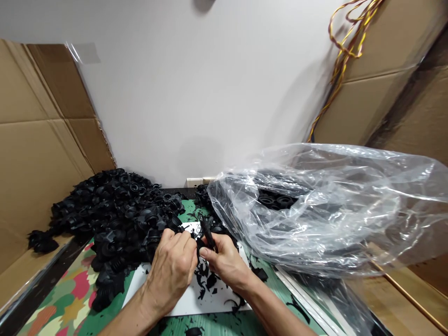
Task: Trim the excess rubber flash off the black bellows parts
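Note:
My left hand (173, 268) is closed around a small black rubber part, mostly hidden under its fingers. My right hand (224, 259) pinches a thin dark tool (207, 232) that points up and away, its tip close to the left hand's part. Both hands hover over a white sheet (189, 305) littered with black rubber trimmings (206, 282). Just left of the hands lies a large heap of ribbed black rubber parts (119, 214).
A big clear plastic bag (325, 210) holding more black parts lies to the right. The table has a green patterned cover (70, 298). Cardboard (38, 140) stands on the left and right, with yellow and red wires (345, 46) hanging at the upper right.

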Tool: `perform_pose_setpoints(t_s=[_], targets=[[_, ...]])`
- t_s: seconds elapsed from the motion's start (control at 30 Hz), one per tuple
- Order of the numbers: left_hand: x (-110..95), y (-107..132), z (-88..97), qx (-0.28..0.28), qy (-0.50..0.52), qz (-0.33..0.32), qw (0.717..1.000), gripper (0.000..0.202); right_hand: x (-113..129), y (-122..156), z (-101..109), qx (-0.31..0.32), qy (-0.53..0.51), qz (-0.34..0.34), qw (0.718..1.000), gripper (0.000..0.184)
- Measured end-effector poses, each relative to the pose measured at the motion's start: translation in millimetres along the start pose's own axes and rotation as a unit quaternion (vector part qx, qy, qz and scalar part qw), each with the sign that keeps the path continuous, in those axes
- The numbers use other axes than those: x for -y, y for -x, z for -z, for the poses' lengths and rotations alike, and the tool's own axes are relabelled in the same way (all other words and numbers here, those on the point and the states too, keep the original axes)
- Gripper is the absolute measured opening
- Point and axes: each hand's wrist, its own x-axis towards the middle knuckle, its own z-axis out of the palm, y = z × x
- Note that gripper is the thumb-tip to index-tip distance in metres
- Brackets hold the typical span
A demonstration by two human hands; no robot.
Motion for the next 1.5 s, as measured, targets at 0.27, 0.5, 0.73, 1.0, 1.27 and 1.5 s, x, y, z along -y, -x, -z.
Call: perform_pose_setpoints(t_s=[0.27, 0.5, 0.73, 1.0, 1.27, 1.5], targets=[[3, 2, -8.6, -0.043, -0.07, -0.009, 0.997, 0.027, 4, -2, 0, -0.016, 0.072, 0.051, 0.996, 0.016], [24, 6, -5.3, -0.023, 0.172, 0.247, 0.953, 0.026, 5, -2, 4, -0.008, -0.139, -0.064, 0.988, 0.046], [11, 7, -5.7, 0.012, 0.468, 0.357, 0.808, 0.025, 2, -4, 5, 0.058, -0.234, -0.116, 0.964, 0.051], [8, 10, -22.7, -0.007, 0.552, 0.416, 0.723, 0.026, -6, -5, 3, -0.004, -0.13, -0.1, 0.987, 0.052], [7, 12, -22.0, 0.033, 0.639, 0.451, 0.622, 0.029, 7, -5, 19, -0.192, 0.099, 0.075, 0.974, 0.044], [10, 19, -23.6, 0.066, 0.682, 0.478, 0.549, 0.034, 13, 3, 18, -0.143, 0.068, 0.153, 0.975, 0.041]])
